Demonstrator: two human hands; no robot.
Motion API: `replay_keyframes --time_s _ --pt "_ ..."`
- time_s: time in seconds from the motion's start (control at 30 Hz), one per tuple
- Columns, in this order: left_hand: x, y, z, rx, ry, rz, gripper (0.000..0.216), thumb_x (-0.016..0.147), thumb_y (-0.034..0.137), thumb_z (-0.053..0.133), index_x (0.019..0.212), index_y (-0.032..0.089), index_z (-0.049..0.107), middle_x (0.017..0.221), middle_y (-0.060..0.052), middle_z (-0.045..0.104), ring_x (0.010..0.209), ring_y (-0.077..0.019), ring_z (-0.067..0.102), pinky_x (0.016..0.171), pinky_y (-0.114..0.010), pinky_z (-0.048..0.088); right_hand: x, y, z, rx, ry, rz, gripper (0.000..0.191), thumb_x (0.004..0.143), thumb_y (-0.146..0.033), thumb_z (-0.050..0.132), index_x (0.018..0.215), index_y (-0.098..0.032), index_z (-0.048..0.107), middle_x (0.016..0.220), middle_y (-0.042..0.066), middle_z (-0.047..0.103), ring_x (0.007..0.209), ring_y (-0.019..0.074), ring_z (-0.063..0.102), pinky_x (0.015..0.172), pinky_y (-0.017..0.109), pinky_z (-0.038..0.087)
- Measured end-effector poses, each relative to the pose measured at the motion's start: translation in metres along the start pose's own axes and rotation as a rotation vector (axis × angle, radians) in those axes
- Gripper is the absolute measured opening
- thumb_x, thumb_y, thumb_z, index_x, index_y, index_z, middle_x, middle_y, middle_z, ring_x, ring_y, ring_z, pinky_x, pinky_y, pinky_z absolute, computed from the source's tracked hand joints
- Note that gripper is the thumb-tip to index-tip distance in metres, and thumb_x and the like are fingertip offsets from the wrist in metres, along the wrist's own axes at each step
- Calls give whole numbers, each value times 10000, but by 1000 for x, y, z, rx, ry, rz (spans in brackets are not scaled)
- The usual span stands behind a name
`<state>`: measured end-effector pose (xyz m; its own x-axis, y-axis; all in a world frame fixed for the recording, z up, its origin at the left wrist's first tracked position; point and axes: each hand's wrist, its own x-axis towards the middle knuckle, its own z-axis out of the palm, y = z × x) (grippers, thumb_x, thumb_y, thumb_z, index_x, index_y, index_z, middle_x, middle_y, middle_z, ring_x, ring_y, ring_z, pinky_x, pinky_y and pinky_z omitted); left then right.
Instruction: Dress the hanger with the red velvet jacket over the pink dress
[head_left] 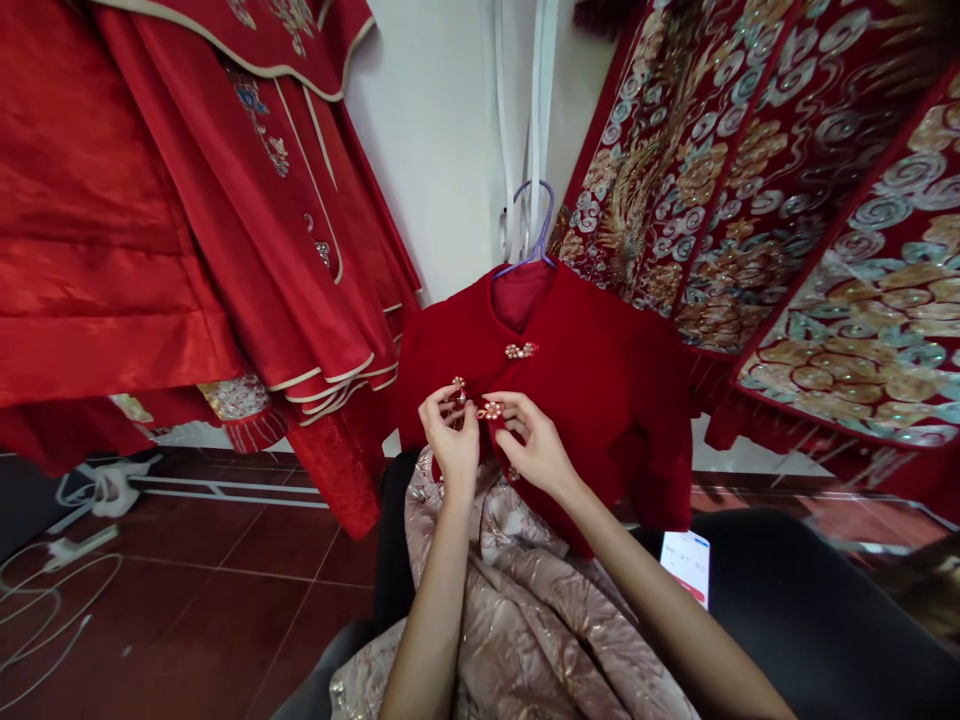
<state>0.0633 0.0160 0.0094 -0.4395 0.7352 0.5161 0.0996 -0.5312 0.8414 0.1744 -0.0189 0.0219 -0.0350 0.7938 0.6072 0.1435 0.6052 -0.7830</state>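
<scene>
**Both Hands Working a Clasp on a Hanging Red Jacket**

The red jacket (600,390) is hanging upright from a purple hanger (534,235) against the white wall (442,150), collar uppermost, hem pointing toward the floor, long axis running vertically. Its front is facing the camera. A pearl-and-gold clasp (520,350) is sitting fastened just below the collar, lying roughly horizontal across the opening.

The left hand (452,440) is reaching up from below, forearm rising nearly vertically, fingers curled and pinching the left half of a second clasp (459,388) together with the jacket's edge. The right hand (534,445) is coming in from the lower right, forearm angled diagonally, thumb and forefinger closing on the right half of the clasp (490,410). The two halves are lying just beside each other, not visibly joined.

A pale brocade fabric (525,610) is lying draped beneath the forearms, over a black chair (810,610). A white card with a red patch (686,565) is resting beside the jacket's hem; its printing is too small to read. No other labels or brands are showing.

Plain red embroidered robes (225,200) are hanging at left. Heavily gold-embroidered garments (787,200) are hanging at right. White cables (52,590) are trailing across the reddish-brown tiled floor (225,580).
</scene>
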Motion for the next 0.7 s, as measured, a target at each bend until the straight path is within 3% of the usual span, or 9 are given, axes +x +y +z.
replay_keyframes --time_s 0.2,0.4,0.7 --pt "9 -14 -1 -163 -78 -108 283 712 166 644 979 173 550 963 -64 642 866 -141 633 831 -290 518 17 18 11 -28 86 14 231 861 -289 592 1065 -185 623 1028 76 679 890 160 657 810 298 553" --pt "9 -12 -2 -225 -122 -148 268 713 190 651 975 146 611 995 -88 680 870 -145 648 855 -305 523 28 22 13 -75 113 3 223 858 -290 603 1047 -202 682 1024 60 683 860 153 666 738 275 571" --pt "8 -12 -2 -223 -91 -155 281 721 253 708 972 130 694 1005 -103 728 898 -180 683 901 -350 531 36 19 12 -97 91 24 204 850 -293 605 995 -221 729 1013 47 706 850 158 686 717 266 593"
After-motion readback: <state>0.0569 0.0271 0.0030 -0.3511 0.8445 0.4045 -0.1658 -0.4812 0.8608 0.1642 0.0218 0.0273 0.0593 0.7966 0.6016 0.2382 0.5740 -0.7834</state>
